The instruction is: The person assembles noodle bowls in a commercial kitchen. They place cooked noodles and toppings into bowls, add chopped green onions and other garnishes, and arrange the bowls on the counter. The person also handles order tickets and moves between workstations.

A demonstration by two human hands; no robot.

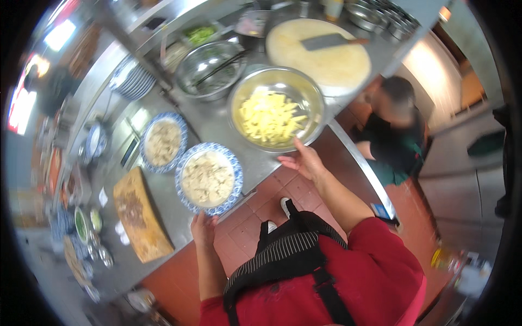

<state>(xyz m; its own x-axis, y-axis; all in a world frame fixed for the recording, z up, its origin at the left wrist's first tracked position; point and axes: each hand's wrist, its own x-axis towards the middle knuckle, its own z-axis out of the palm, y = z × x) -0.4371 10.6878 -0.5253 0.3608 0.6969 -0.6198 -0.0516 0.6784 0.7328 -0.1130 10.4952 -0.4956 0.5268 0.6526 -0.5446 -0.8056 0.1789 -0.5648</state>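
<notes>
My left hand (pixel 204 230) is at the near rim of a blue-and-white patterned plate (pixel 237 173), its fingers closed at the edge. Pale, lumpy food (pixel 207 178) fills the plate. To the right, my right hand (pixel 308 163) is by the near rim of a large metal bowl (pixel 312 111). One digit touches the bowl's edge while the other fingers stretch out apart below it. Inside the bowl lie yellow cut strips (pixel 269 117). Just left of the near plate stands a second patterned plate (pixel 145 142) with similar pale food.
A cleaver (pixel 325 41) rests on a round cutting board (pixel 348 65) at the back. Another metal bowl (pixel 185 81) holds dark chopsticks. Stacked plates (pixel 132 81) and a worn wooden block (pixel 155 233) are on the left. A person (pixel 394 130) is at the right beyond the counter edge.
</notes>
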